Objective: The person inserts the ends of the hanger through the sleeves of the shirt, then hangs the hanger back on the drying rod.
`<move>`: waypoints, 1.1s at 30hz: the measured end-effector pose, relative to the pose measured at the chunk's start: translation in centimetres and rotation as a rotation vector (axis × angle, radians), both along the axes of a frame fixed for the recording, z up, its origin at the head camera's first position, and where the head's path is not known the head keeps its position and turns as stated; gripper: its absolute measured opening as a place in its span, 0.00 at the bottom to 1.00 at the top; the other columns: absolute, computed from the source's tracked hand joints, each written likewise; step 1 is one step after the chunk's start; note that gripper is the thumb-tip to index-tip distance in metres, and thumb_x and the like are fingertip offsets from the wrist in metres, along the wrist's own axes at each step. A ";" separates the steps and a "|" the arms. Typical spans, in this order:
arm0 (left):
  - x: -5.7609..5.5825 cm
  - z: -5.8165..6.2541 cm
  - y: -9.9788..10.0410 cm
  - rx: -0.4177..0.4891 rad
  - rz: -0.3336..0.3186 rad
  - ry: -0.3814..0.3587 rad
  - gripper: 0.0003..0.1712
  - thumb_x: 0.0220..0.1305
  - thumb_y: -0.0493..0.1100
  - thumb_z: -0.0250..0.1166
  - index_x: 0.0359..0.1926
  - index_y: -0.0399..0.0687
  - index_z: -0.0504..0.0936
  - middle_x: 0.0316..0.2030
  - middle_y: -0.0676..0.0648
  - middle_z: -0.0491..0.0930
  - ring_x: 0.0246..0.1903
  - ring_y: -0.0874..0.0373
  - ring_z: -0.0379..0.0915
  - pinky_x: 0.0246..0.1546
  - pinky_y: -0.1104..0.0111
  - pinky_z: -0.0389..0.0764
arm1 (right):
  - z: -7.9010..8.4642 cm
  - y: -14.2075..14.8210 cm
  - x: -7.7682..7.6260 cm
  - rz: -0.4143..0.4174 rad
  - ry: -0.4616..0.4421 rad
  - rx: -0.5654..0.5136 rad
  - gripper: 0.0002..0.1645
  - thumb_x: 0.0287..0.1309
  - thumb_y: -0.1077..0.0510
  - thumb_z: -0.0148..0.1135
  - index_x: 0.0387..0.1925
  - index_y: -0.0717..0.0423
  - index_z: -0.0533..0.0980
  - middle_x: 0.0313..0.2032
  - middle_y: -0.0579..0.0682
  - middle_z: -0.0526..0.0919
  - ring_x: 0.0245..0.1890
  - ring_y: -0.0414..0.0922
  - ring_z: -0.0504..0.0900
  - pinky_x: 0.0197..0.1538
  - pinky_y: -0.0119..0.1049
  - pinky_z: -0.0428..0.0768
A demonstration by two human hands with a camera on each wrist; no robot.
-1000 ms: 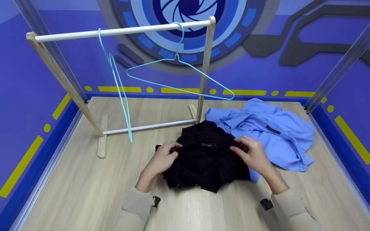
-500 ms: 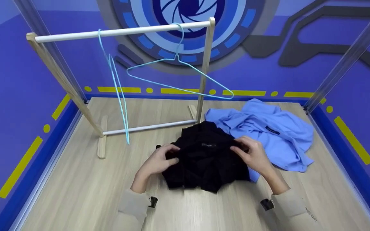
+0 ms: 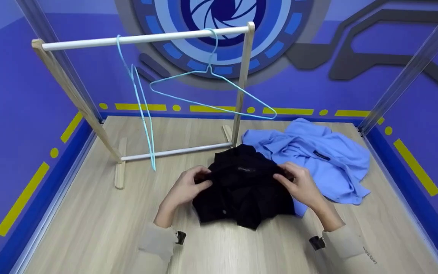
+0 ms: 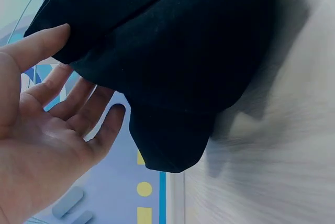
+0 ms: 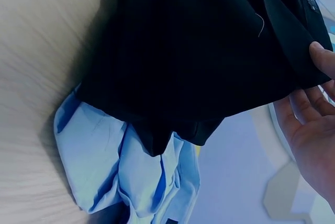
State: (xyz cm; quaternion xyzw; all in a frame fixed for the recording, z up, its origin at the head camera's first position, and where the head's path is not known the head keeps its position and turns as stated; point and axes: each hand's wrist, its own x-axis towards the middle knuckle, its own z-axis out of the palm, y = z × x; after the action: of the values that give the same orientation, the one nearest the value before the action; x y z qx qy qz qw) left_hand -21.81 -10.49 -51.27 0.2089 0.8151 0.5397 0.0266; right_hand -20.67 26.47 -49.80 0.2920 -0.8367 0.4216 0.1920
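Note:
A black shirt (image 3: 247, 194) lies bunched on the wooden table in the head view, its small label facing up and one button showing at its lower left. My left hand (image 3: 184, 189) holds the shirt's left edge. In the left wrist view the thumb lies over the black cloth (image 4: 172, 51) and the fingers are under it. My right hand (image 3: 302, 183) pinches the opposite edge, thumb on top, as the right wrist view also shows. Some fingertips are hidden by the fabric. A crumpled light blue shirt (image 3: 318, 160) with a dark label lies behind and to the right, partly under the black one.
A wood-and-white clothes rack (image 3: 148, 38) stands at the back left. Two light blue wire hangers hang from its bar, the left hanger (image 3: 145, 114) edge-on and the right hanger (image 3: 213, 91) facing forward. Blue walls (image 3: 10, 114) enclose the table (image 3: 89, 224) on three sides.
My left hand has loosened, shifted slightly left and taken the shirt's edge again. The cloth on that side has moved, so a button now shows. My right hand keeps its hold.

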 end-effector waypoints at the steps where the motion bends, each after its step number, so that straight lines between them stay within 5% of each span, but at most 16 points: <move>1: 0.0 0.0 0.0 0.009 0.001 0.002 0.11 0.65 0.37 0.70 0.48 0.43 0.84 0.43 0.50 0.84 0.45 0.55 0.79 0.50 0.60 0.77 | 0.1 0.0 0.0 -0.001 -0.008 0.007 0.14 0.60 0.70 0.71 0.48 0.64 0.84 0.40 0.48 0.86 0.35 0.44 0.83 0.39 0.27 0.81; 12: -0.3 0.6 -0.1 0.079 0.061 0.045 0.11 0.63 0.35 0.73 0.46 0.41 0.86 0.37 0.50 0.83 0.37 0.56 0.77 0.39 0.68 0.79 | 0.8 0.2 0.1 0.054 -0.023 0.076 0.11 0.65 0.70 0.66 0.48 0.63 0.82 0.42 0.47 0.84 0.38 0.43 0.83 0.40 0.33 0.82; 23: -0.5 1.5 0.7 0.176 0.132 0.078 0.11 0.61 0.32 0.73 0.45 0.35 0.86 0.38 0.44 0.85 0.38 0.52 0.81 0.39 0.70 0.81 | 2.0 0.3 -0.3 0.070 -0.024 0.098 0.12 0.66 0.71 0.65 0.50 0.62 0.82 0.45 0.48 0.85 0.41 0.42 0.83 0.41 0.31 0.81; 26: -0.5 2.3 1.1 0.172 0.142 0.081 0.11 0.62 0.29 0.72 0.46 0.32 0.85 0.39 0.40 0.85 0.40 0.48 0.82 0.41 0.69 0.82 | 2.4 0.5 -0.4 0.062 -0.019 0.093 0.13 0.66 0.71 0.64 0.51 0.61 0.82 0.47 0.49 0.85 0.43 0.44 0.83 0.42 0.32 0.81; 29: 0.3 4.5 1.6 0.175 0.140 0.073 0.11 0.63 0.28 0.70 0.47 0.28 0.84 0.39 0.37 0.84 0.42 0.43 0.82 0.43 0.64 0.83 | 2.9 0.6 -0.5 0.060 -0.005 0.088 0.15 0.67 0.72 0.63 0.52 0.60 0.82 0.49 0.49 0.85 0.46 0.46 0.84 0.43 0.32 0.82; 33: 0.1 4.7 1.7 0.190 0.147 0.071 0.11 0.63 0.31 0.71 0.47 0.32 0.85 0.39 0.40 0.85 0.42 0.47 0.82 0.44 0.63 0.82 | 3.4 0.6 -0.5 0.072 0.005 0.067 0.16 0.67 0.73 0.61 0.53 0.59 0.82 0.48 0.48 0.84 0.48 0.47 0.83 0.45 0.30 0.81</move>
State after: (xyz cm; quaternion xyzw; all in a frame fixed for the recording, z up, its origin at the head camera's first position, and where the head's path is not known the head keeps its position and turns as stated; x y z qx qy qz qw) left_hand -21.71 -8.84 -46.60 0.1691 0.7738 0.6072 -0.0618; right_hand -21.22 27.04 -46.43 0.3291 -0.8389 0.3991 0.1691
